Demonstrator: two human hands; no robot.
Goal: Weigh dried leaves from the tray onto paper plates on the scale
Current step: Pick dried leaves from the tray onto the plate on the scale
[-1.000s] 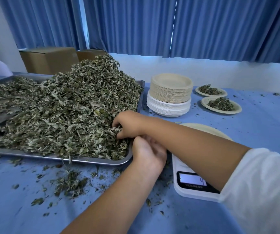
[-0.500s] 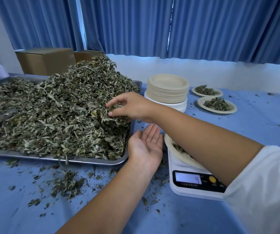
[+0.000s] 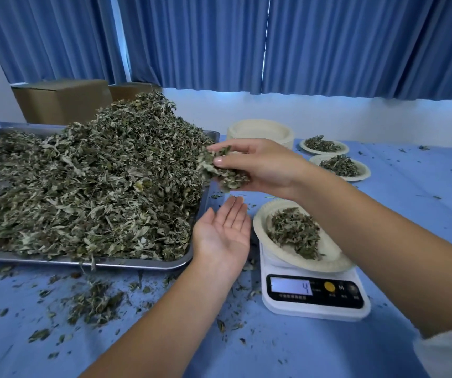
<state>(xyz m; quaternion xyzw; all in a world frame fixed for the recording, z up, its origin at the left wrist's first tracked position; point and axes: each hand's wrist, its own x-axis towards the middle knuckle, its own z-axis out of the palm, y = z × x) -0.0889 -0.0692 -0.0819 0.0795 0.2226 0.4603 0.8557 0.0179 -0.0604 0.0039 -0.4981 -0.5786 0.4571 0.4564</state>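
head view: right hand (image 3: 263, 170) up above the counter (image 3: 287, 350), its fingers (image 3: 233, 146) and thumb curled round a clump of dried leaves (image 3: 226, 174), gripping it loosely, bits sticking out below the thumb. directly beneath those fingers, left hand (image 3: 220, 238) turned palm up, fingers (image 3: 235, 211) straight and close together, holding nothing, just beside the near right corner of the metal tray (image 3: 137, 265). left of both sets of fingers, the big heap of leaves (image 3: 96, 181) piled high on that tray, close against the held clump. right of the left fingers, just beside them, paper plate (image 3: 259, 222) sitting tilted on the white scale (image 3: 314, 309), with a small pile of leaves (image 3: 293, 233) on it and the display (image 3: 291, 286) showing 4. beyond the right fingers, stack of empty plates (image 3: 260, 130); farther right, far filled plate (image 3: 324, 147) and near filled plate (image 3: 340, 167) next to each other. nearer than the fingers, leaf scraps (image 3: 93, 304) scattered over the blue counter in front of the tray
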